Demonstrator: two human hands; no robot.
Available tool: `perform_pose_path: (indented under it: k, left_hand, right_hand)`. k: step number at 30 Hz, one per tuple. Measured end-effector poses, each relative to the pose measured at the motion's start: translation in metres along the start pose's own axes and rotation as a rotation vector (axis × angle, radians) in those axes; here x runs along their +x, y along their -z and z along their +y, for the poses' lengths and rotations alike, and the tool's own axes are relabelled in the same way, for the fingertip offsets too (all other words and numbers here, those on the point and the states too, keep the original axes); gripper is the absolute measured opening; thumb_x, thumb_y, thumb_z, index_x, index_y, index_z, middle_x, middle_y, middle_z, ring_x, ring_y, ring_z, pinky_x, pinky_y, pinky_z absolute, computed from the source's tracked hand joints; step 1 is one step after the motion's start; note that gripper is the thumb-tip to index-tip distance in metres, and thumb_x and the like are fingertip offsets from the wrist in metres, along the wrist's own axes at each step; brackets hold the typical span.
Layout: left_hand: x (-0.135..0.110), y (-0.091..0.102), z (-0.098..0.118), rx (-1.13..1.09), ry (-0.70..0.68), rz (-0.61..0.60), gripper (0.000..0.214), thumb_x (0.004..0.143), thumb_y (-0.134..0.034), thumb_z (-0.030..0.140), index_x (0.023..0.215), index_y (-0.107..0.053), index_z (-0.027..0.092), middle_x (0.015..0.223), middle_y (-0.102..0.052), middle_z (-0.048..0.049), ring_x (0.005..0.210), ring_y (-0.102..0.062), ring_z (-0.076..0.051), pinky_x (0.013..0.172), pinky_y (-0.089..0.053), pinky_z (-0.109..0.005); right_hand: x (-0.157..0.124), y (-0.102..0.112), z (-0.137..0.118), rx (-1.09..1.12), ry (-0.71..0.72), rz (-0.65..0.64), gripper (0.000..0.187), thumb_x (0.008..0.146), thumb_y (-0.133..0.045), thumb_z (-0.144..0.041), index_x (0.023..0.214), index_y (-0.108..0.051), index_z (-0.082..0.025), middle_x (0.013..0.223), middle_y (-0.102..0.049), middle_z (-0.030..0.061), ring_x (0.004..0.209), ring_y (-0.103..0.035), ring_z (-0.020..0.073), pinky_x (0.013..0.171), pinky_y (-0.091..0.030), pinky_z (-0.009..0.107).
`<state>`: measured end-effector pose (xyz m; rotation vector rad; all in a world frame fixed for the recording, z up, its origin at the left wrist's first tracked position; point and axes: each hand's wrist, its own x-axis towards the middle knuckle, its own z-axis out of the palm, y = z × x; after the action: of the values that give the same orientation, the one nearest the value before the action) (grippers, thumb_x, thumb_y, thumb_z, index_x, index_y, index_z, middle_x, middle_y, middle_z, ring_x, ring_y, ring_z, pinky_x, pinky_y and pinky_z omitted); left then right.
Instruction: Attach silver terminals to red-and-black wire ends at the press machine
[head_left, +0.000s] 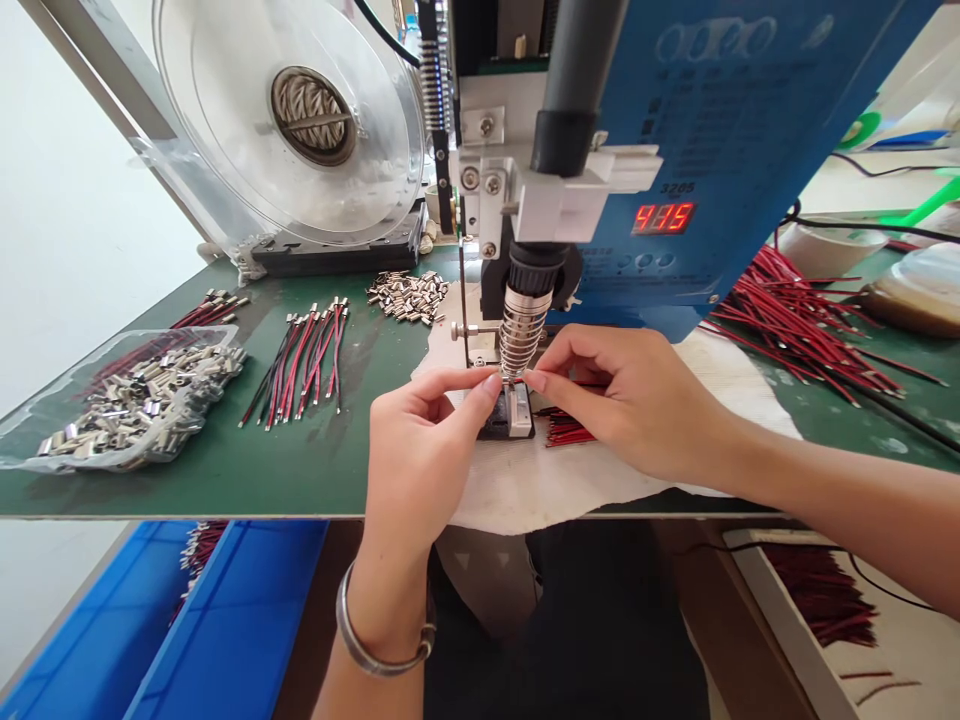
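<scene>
My left hand (427,440), a metal bangle on its wrist, pinches thumb and forefinger at the left side of a small metal jig (518,412). What lies between those fingertips is too small to make out. From the other side my right hand (622,390) is closed in a pinch on a thin red-and-black wire (591,382), mostly hidden by the fingers. Directly above both fingertips is the spring-wrapped soldering head (523,325) of a blue soldering machine (720,130). A bundle of red and black wires (566,428) lies under my right hand, beside the jig.
On the green table (315,470), a clear plastic tray (172,455) holds many metal connectors. Wires with connectors (300,365) and a pile of loose connectors (409,296) lie left of the machine. Red wires (795,320) are heaped right. Blue bins (225,620) stand below.
</scene>
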<state>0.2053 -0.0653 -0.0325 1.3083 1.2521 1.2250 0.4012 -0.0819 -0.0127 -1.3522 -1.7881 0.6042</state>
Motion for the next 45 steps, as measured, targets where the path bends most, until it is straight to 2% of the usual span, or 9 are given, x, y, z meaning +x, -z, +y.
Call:
perform_pose_path:
  k: [4, 8, 13, 20, 24, 28, 45]
  left_hand:
    - [0.001, -0.0001, 0.0004, 0.009, 0.0, 0.007, 0.015, 0.079, -0.095, 0.037, 0.085, -0.094, 0.023, 0.078, -0.08, -0.0041, 0.06, -0.055, -0.012, 0.05, -0.03, -0.027]
    - [0.0003, 0.0005, 0.0011, 0.024, -0.003, 0.007, 0.014, 0.079, -0.095, 0.037, 0.084, -0.094, 0.024, 0.074, -0.077, -0.0029, 0.06, -0.054, -0.012, 0.052, -0.032, -0.026]
    - [-0.0006, 0.0005, 0.0008, 0.018, 0.003, 0.008, 0.013, 0.079, -0.095, 0.037, 0.083, -0.093, 0.024, 0.074, -0.077, -0.0026, 0.062, -0.057, -0.013, 0.052, -0.035, -0.026]
    - [-0.0004, 0.0006, -0.0004, -0.005, 0.004, 0.001, 0.015, 0.08, -0.095, 0.037, 0.086, -0.094, 0.024, 0.077, -0.079, -0.0032, 0.062, -0.058, -0.013, 0.053, -0.035, -0.026]
    - [-0.0014, 0.001, -0.0006, -0.008, 0.003, -0.004, 0.012, 0.08, -0.095, 0.037, 0.085, -0.094, 0.026, 0.078, -0.079, -0.0035, 0.063, -0.057, -0.012, 0.052, -0.033, -0.026]
    - [-0.0005, 0.0001, -0.0003, -0.004, 0.0, -0.002, 0.012, 0.08, -0.095, 0.036, 0.085, -0.095, 0.025, 0.077, -0.079, -0.0041, 0.063, -0.057, -0.013, 0.052, -0.033, -0.026]
    - [0.0003, 0.0004, -0.001, 0.028, 0.004, 0.008, 0.011, 0.081, -0.094, 0.04, 0.085, -0.095, 0.029, 0.08, -0.08, -0.0038, 0.066, -0.056, -0.012, 0.053, -0.03, -0.025]
  right_hand:
    - [0.0001, -0.0003, 0.001, -0.014, 0.012, 0.002, 0.025, 0.103, -0.07, -0.037, 0.081, -0.067, -0.025, 0.069, -0.07, -0.0012, 0.062, -0.066, 0.0191, 0.063, -0.054, 0.034]
    - [0.0018, -0.0011, -0.0002, -0.026, 0.022, 0.009, 0.022, 0.1, -0.069, -0.033, 0.08, -0.068, -0.024, 0.068, -0.071, -0.0015, 0.06, -0.064, 0.0174, 0.062, -0.051, 0.033]
    - [0.0018, 0.0005, -0.0016, -0.044, 0.015, 0.003, 0.022, 0.1, -0.068, -0.033, 0.08, -0.068, -0.024, 0.067, -0.07, -0.0027, 0.053, -0.058, 0.0151, 0.061, -0.049, 0.032]
    - [-0.0003, -0.0003, 0.0015, -0.023, 0.007, -0.002, 0.029, 0.104, -0.07, -0.042, 0.081, -0.068, -0.025, 0.068, -0.069, -0.0023, 0.057, -0.063, 0.0181, 0.064, -0.056, 0.035]
    - [-0.0003, -0.0011, 0.0022, -0.023, 0.014, 0.004, 0.027, 0.104, -0.07, -0.04, 0.081, -0.068, -0.025, 0.067, -0.067, -0.0028, 0.058, -0.064, 0.0184, 0.067, -0.057, 0.037]
    - [-0.0004, -0.001, 0.0014, 0.003, 0.008, 0.002, 0.032, 0.105, -0.072, -0.046, 0.08, -0.068, -0.026, 0.066, -0.067, -0.0019, 0.06, -0.065, 0.0194, 0.064, -0.057, 0.037]
    - [-0.0002, 0.0005, 0.0036, -0.005, 0.012, -0.005, 0.025, 0.103, -0.07, -0.036, 0.081, -0.07, -0.024, 0.07, -0.071, -0.0018, 0.059, -0.066, 0.0176, 0.063, -0.051, 0.034]
